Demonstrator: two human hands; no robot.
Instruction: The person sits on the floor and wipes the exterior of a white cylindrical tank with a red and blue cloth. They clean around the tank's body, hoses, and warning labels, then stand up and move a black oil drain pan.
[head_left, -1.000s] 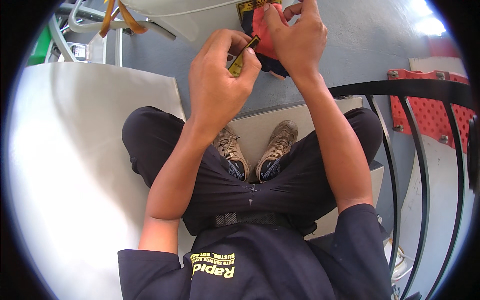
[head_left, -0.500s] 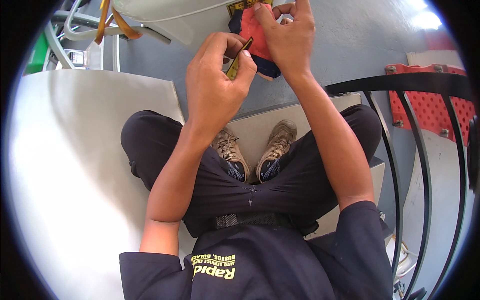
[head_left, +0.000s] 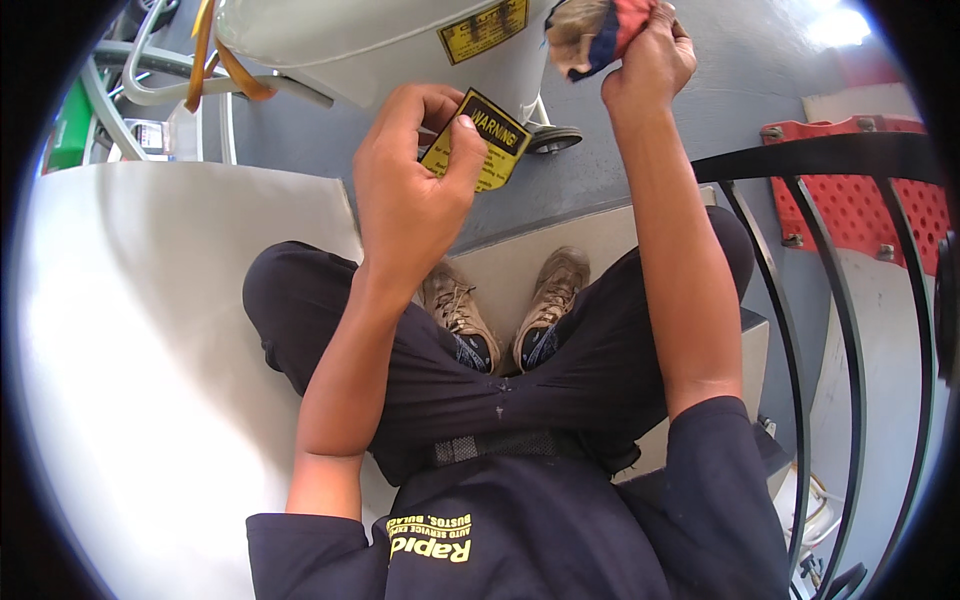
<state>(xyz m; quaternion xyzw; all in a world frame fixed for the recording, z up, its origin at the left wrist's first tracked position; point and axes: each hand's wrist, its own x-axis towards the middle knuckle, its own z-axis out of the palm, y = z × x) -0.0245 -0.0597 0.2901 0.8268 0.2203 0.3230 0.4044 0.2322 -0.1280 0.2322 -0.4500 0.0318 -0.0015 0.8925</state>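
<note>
Yellow label pinched in my left grip, my right grip closed on cloth: apparently a holding step, next wanting steadiness.

A wide fisheye camera, the left one of a pair on the wearer's head, is looking steeply down along the wearer's own body. The dark shirt is filling six o'clock, closest to the lens. The forearms are pointing toward twelve, with the left hand showing at eleven and the right hand at one. Farther below, the shoes are sitting mid-view. At two o'clock, a black railing is curving toward the rim.
</note>
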